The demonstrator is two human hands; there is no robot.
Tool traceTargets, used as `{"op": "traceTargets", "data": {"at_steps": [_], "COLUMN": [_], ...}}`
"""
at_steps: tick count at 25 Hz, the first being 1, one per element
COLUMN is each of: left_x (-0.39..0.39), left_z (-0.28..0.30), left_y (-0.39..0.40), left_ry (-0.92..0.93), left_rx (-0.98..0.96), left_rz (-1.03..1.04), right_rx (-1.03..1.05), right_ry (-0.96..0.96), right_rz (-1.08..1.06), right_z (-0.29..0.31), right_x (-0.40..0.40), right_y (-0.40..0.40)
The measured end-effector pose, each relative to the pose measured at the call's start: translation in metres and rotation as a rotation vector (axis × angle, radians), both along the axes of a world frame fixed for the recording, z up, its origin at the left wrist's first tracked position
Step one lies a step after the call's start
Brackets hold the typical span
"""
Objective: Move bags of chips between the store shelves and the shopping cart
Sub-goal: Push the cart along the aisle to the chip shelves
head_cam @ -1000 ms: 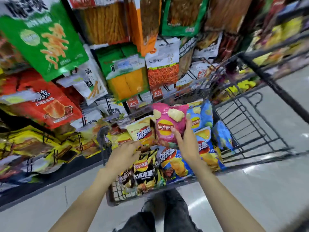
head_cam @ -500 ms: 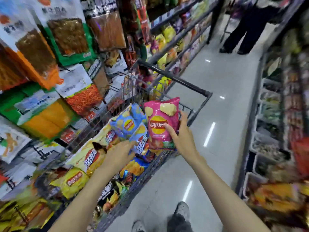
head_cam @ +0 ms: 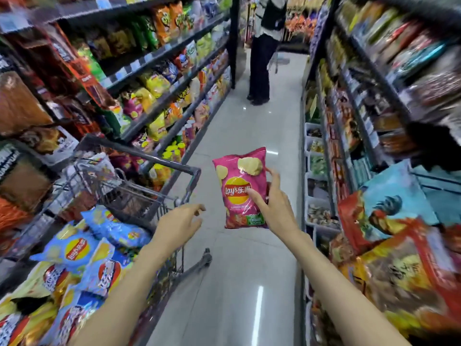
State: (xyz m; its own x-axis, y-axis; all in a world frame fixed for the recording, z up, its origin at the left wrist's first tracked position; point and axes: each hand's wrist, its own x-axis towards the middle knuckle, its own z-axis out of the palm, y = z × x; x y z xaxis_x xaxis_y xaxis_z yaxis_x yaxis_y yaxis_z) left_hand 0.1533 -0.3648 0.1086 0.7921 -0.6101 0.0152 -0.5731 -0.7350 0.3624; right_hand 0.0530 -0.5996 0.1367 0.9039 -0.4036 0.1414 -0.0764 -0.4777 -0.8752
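Pink and upright over the aisle floor, clear of the shopping cart (head_cam: 149, 203), the bag of chips (head_cam: 239, 188) was pinched between the right hand's (head_cam: 274, 208) thumb and curled fingers (head_cam: 275, 176), while the left hand (head_cam: 178, 224) hung loosely spread and empty, suggesting a cart-to-shelf carry needing a shelf (head_cam: 174, 88) gap.

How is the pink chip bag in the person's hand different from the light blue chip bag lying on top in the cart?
The pink bag is held upright in the air over the aisle floor by the right hand; the light blue bag lies tilted on the heap in the shopping cart, untouched. The pink one shows its whole front; the blue one looks blurred and partly crumpled. Both carry the same round red and yellow logo.
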Motion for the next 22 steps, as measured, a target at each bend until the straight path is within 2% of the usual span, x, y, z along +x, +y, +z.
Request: {"op": "traceTargets", "data": {"at_steps": [4, 9, 13, 22], "left_x": [0.016, 0.085, 0.162, 0.401], "left_z": [0.003, 0.021, 0.026, 0.052], "left_y": [-0.072, -0.143, -0.198, -0.289], "left_ry": [0.021, -0.066, -0.103, -0.166], "left_rx": [0.023, -0.015, -0.024, 0.019], "left_rz": [-0.063, -0.096, -0.086, -0.035], "right_rx": [0.038, 0.018, 0.023, 0.003], "right_ry": [-0.022, -0.033, -0.039, -0.088], "right_rz": [-0.077, -0.153, -0.114, -0.027], "right_z": [-0.003, -0.004, 0.000, 0.060], "right_x": [-0.001, 0.036, 0.120, 0.365], "right_y": [-0.072, -0.136, -0.191, -0.294]}}
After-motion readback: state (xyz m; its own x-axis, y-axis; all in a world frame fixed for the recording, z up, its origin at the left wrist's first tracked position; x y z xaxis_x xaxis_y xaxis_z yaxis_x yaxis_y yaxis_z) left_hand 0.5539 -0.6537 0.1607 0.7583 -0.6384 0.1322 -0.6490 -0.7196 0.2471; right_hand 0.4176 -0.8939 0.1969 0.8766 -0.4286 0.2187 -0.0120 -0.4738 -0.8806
